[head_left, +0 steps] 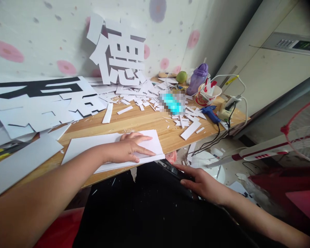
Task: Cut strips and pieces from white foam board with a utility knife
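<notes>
My left hand (131, 148) lies with fingers spread on a white foam sheet (85, 148) at the front edge of the wooden table (93, 129). A long narrow strip runs along the sheet's near side under my fingers. My right hand (198, 182) is closed around a dark cutter (172, 169), whose front end meets the right near corner of the sheet. Below the table edge is black cloth (144, 213) with small white crumbs on it.
White offcuts (144, 94) litter the tabletop. A cut-out white character (121, 51) leans on the wall. Printed sheets (41, 103) lie at left. A purple bottle (197, 79), a paper cup (208, 94), a blue glue gun (211, 114) and cables stand right; a fan (305, 131) is beyond.
</notes>
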`<state>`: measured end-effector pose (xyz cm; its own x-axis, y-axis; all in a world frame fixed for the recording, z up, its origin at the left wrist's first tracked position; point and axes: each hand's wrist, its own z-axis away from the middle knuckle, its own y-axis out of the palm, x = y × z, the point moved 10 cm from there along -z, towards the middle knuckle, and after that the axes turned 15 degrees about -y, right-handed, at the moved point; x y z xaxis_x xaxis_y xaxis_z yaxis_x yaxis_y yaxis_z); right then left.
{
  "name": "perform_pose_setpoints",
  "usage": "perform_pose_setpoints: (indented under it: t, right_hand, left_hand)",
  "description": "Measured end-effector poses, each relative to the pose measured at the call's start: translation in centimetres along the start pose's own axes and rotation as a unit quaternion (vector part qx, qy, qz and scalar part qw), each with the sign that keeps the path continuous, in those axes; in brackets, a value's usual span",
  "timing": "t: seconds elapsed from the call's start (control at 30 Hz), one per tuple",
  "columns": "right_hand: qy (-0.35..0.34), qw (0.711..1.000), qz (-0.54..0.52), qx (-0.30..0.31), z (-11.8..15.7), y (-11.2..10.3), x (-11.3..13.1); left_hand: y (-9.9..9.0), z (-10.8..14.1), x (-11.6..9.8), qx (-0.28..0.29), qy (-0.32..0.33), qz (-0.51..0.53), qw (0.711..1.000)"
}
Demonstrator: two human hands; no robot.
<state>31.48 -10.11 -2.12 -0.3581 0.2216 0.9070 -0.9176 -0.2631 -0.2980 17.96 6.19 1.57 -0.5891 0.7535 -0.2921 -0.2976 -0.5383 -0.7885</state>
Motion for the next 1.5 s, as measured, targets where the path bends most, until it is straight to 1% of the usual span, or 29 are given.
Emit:
perform_pose_setpoints:
  t: [0.1, 0.17, 0.33, 0.6, 0.8, 0.9, 1.03, 1.23, 1.5]
  right_hand:
    - [-0.001, 1.0, -0.005, 0.008, 0.0, 0.1, 0.1]
    - [-0.001, 1.0, -0.002, 0.012, 0.0, 0.0, 0.1]
    - [0.011, 1.0, -0.002, 0.022, -0.1, -0.2, -0.1]
    - [0.004, 0.999, -0.004, 0.038, -0.3, -0.6, 0.5]
    - [0.012, 0.999, -0.018, 0.026, 0.0, -0.1, 0.2]
    - [0.009, 1.0, -0.006, 0.008, 0.2, 0.3, 0.3]
    - [-0.006, 1.0, 0.021, -0.012, 0.4, 0.5, 1.0]
    - [-0.066, 0.997, 0.016, -0.023, 0.2, 0.8, 1.8]
    - [-0.072, 0.996, 0.043, -0.025, 0.2, 1.3, 1.9]
  left_hand:
    - [-0.1, -0.2, -0.6, 0.029, -0.002, -0.03, 0.999]
    - [-0.3, -0.4, -0.8, 0.036, -0.004, -0.05, 0.998]
    - [-0.7, -0.6, -1.1, 0.039, 0.002, -0.08, 0.996]
    - [-0.9, -0.8, -1.1, 0.048, 0.002, -0.091, 0.995]
    - [-1.2, -0.6, -1.4, 0.033, 0.008, -0.069, 0.997]
    - [-1.2, -0.6, -1.4, 0.03, 0.01, -0.064, 0.997]
    - [-1.1, -0.6, -1.5, 0.031, 0.01, -0.059, 0.998]
    - [-1.1, -0.8, -1.5, 0.037, 0.007, -0.063, 0.997]
    - [-0.9, -0.9, -1.6, 0.042, 0.004, -0.083, 0.996]
